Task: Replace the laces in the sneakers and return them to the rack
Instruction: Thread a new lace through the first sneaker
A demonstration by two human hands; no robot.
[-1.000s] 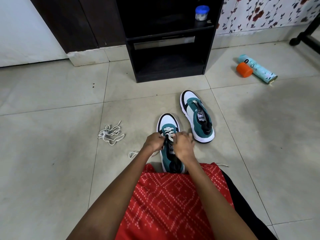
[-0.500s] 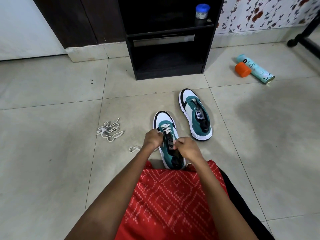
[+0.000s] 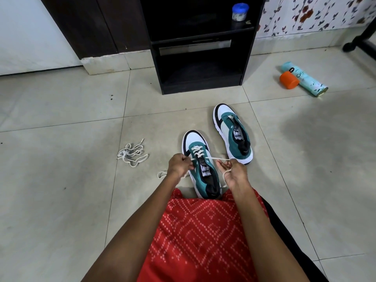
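Note:
A teal, white and black sneaker [image 3: 205,180] lies on the tiled floor right in front of me, with a white lace [image 3: 197,152] crossed through its front eyelets. My left hand [image 3: 179,164] pinches one end of that lace at the shoe's left side. My right hand [image 3: 234,171] grips the other end, which is pulled taut across the tongue and looped over my fingers. A second matching sneaker [image 3: 234,133] without a lace sits to the right and farther away. A loose white lace [image 3: 133,154] lies bundled on the floor to the left.
The black shoe rack [image 3: 200,45] stands against the wall ahead, with a blue-lidded jar [image 3: 240,11] on its shelf. A teal spray can [image 3: 303,79] and an orange cap [image 3: 288,80] lie on the floor at right. My red patterned garment [image 3: 203,237] covers my lap.
Both hands have moved apart from over the shoe's tongue to its sides, drawing the lace ends outward and taut. The tongue label is now uncovered.

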